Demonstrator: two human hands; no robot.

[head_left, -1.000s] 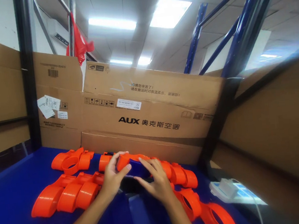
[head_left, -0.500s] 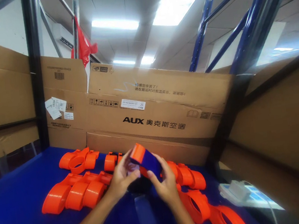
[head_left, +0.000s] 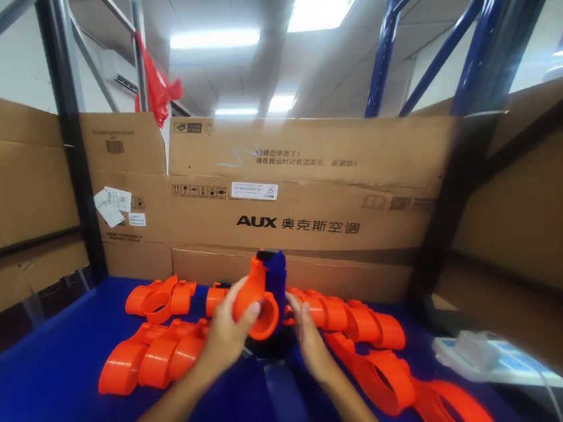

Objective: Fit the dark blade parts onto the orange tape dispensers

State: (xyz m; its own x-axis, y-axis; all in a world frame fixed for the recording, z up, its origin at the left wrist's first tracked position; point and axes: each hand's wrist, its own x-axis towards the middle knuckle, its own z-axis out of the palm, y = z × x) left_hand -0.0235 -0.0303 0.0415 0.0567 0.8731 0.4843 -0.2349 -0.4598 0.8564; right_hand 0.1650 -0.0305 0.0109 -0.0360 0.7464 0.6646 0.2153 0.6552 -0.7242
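While the grip of the left hand is clamped on an orange piece with a round opening, its thumb lying at the ring, the right hand is raised just beside it, and whether its fingers are closed on anything cannot be told. The orange piece is lifted above the middle of the blue counter, tilted, with a blue part along its right side. Left of the hands, similar orange pieces form a front row and a back group; to the right run another row and two larger-looking rings nearer the viewer. Farther right sits a white device with a cable; behind everything stands printed cardboard.
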